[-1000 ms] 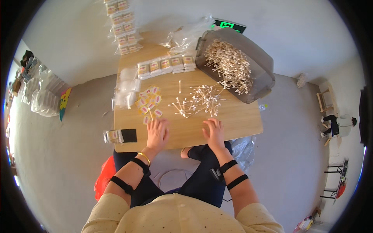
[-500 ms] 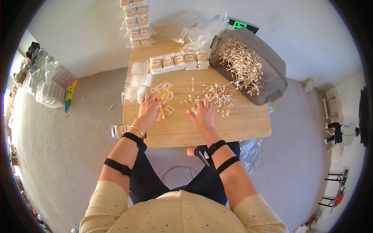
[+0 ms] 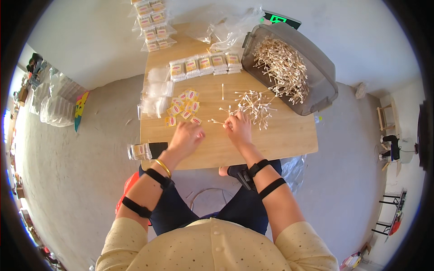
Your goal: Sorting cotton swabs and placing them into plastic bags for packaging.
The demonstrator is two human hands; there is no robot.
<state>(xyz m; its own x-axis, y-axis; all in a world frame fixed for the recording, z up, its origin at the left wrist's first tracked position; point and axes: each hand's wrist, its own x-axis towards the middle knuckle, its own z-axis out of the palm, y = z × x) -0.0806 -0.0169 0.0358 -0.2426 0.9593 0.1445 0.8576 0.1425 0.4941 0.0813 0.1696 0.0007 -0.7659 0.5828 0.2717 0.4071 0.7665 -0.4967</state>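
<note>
Right hand point(image 3: 238, 128): fingers curled together at the near edge of a loose pile of cotton swabs point(image 3: 254, 105), pinched on a few swabs whose white tips stick out to the left of the knuckles. How many it grips is too small to tell.

Left hand point(image 3: 186, 137): palm down on the wooden table point(image 3: 280, 135), fingers bent and close together, tips just short of the scattered small yellow-and-red labels point(image 3: 183, 107). Whether it holds anything cannot be told; nothing shows under it.

Swab pile: spread thin at the middle of the table, sticks crossing at all angles, one single swab lying apart toward the far side. Hands near each other, not touching.

Both forearms carry black straps; a gold bangle point(image 3: 163, 167) sits at the left wrist.

Outward: grey plastic bin point(image 3: 323, 77) at the far right corner of the table, holding a heap of more swabs. Row of filled swab packets point(image 3: 204, 64) along the far side, between bin and left edge. Clear empty bags point(image 3: 153, 92) stacked at the left edge, beside the labels. Crumpled clear plastic point(image 3: 226, 28) at the far edge. More packets stacked on the floor beyond the table point(image 3: 151, 20). One packet bundle point(image 3: 142, 151) overhangs the near left corner.
</note>
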